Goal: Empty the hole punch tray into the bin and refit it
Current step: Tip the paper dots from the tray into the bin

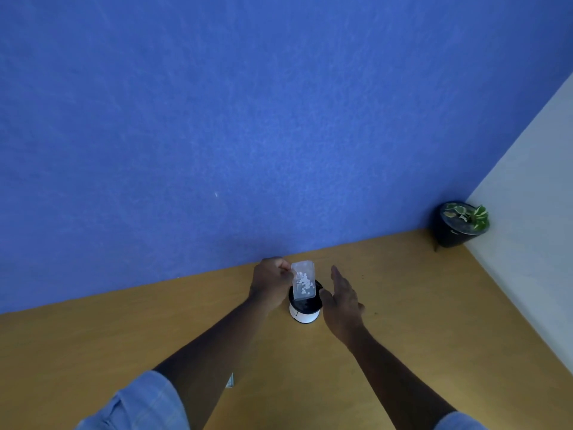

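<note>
My left hand (270, 282) grips a clear plastic hole punch tray (303, 279) by its upper left corner. The tray is tilted, its lower end over the dark mouth of a small white bin (305, 315) on the wooden table. White paper dots lie inside the tray, gathered toward its middle and lower part. My right hand (341, 301) is open with fingers straight, just right of the bin and tray, its thumb close to the bin's rim. The hole punch body is not in view.
A blue wall (248, 119) rises right behind the bin. A black pot with a green and white plant (462, 223) stands in the far right corner by a white wall. A small white object (230, 381) peeks out by my left forearm.
</note>
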{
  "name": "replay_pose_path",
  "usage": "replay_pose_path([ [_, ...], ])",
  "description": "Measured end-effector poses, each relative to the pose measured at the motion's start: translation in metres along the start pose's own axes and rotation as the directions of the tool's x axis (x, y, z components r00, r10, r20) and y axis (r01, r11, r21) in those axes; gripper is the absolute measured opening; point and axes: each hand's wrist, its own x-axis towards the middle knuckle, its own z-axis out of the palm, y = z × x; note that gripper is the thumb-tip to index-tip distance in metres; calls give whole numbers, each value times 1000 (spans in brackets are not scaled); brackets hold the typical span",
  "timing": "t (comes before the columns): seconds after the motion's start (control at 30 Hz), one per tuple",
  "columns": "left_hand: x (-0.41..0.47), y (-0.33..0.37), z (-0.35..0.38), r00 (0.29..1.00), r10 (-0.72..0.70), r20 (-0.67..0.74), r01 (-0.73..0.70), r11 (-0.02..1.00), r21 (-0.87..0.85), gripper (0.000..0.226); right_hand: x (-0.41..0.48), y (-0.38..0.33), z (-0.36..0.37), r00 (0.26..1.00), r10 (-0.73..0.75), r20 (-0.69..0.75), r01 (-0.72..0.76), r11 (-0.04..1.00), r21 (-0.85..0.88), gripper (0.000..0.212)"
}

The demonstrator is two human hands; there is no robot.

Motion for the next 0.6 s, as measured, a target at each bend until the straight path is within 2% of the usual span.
replay_pose_path([
  [0.23, -1, -10, 8, 992, 124, 8, -124, 984, 130, 13, 10, 10, 4, 994, -42, 97, 55, 990, -133, 47],
  [0.6, -6, -20, 14, 979, 204, 1, -203, 971, 126, 7, 5, 13, 6, 997, -31, 72, 37, 996, -76, 58],
])
